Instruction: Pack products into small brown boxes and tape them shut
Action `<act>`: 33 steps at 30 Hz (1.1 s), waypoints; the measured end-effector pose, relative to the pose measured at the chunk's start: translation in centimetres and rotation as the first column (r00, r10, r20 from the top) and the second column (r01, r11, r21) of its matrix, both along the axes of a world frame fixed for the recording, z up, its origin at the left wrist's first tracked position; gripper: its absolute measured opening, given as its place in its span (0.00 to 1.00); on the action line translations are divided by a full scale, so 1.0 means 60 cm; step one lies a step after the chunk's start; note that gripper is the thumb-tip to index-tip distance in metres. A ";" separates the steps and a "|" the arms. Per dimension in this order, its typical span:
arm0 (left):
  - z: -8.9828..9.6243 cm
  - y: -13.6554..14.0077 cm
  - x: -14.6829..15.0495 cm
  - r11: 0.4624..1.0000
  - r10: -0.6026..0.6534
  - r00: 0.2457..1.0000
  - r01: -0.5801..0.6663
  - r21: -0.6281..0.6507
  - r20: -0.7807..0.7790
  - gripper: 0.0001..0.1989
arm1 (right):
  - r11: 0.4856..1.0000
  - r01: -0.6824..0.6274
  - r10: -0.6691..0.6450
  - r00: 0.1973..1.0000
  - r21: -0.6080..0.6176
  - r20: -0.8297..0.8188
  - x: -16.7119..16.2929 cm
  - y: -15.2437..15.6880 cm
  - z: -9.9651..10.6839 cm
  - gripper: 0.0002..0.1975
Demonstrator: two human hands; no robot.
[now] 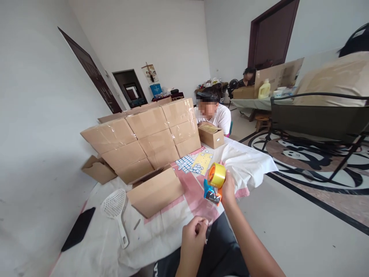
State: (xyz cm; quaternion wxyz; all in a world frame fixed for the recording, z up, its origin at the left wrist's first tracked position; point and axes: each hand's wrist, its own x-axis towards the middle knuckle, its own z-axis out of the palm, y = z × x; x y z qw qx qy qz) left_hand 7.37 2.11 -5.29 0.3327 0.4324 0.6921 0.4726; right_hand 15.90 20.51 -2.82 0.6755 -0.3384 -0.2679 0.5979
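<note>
My right hand [228, 189] is closed around a tape dispenser [212, 193] with blue and orange parts, held above the near edge of the table. A roll of yellowish packing tape [217, 175] sits on the dispenser. Lower down, my left hand [194, 232] is pinched shut over my lap. A clear, faint strip of tape [212, 211] stretches between the two hands, its end at my left fingers. To the left of the dispenser lies an open cardboard box [157, 192], which neither hand touches.
Stacked cardboard boxes [154, 134] stand behind the open box. A white slotted skimmer [115, 209] and a flat black item [78, 229] lie at left on the cloth-covered table. Across it, a person in white [223, 118] sits behind a taped box [211, 135]. A metal-framed chair [314, 119] stands at right.
</note>
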 end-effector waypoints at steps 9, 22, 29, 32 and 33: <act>0.058 -0.029 0.003 1.000 0.020 0.999 -0.021 -0.005 -0.034 0.27 | 0.981 -0.121 0.111 0.991 0.155 0.069 0.004 -0.014 0.023 0.21; 0.085 -0.050 -0.032 0.990 -0.103 0.995 0.101 -0.094 -0.013 0.16 | 0.954 -0.004 -0.035 0.991 0.301 0.127 0.021 -0.046 0.050 0.21; 0.061 -0.012 -0.029 0.990 -0.134 0.990 0.132 -0.043 -0.052 0.20 | 0.992 -0.115 0.122 0.982 0.056 -0.143 -0.002 -0.059 0.061 0.18; 0.068 -0.011 -0.042 0.994 -0.091 0.984 0.080 -0.072 -0.153 0.18 | 0.963 -0.268 0.263 0.959 -0.029 -0.104 0.003 -0.072 0.053 0.22; 0.072 -0.020 -0.060 0.996 -0.017 0.970 -0.005 -0.093 -0.242 0.17 | 0.951 -0.309 0.308 0.950 -0.021 -0.049 0.015 -0.075 0.049 0.23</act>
